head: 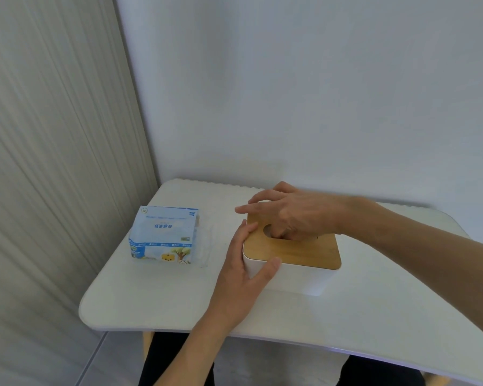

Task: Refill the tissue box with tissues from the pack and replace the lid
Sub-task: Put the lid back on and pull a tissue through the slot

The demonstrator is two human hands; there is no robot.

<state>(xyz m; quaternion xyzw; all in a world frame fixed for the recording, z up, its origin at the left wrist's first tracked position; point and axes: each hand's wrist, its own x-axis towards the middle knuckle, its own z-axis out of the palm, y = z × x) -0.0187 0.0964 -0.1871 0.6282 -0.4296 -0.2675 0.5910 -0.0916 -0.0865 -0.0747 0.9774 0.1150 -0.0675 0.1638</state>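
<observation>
A white tissue box (299,277) stands on the white table (162,302), with its wooden lid (290,250) lying on top. My left hand (246,274) clasps the box's near left corner, thumb on the front wall and fingers on the left side. My right hand (293,213) rests over the lid with fingers curled into its slot; the thumb and index stretch out to the left. A blue and white tissue pack (163,238) sits to the left of the box, apart from both hands.
The table's rounded front edge (234,334) runs close to my legs. A pale wall (290,107) stands right behind the table, and a ribbed curtain (53,162) hangs at the left. Clear wrapping (205,246) lies beside the pack.
</observation>
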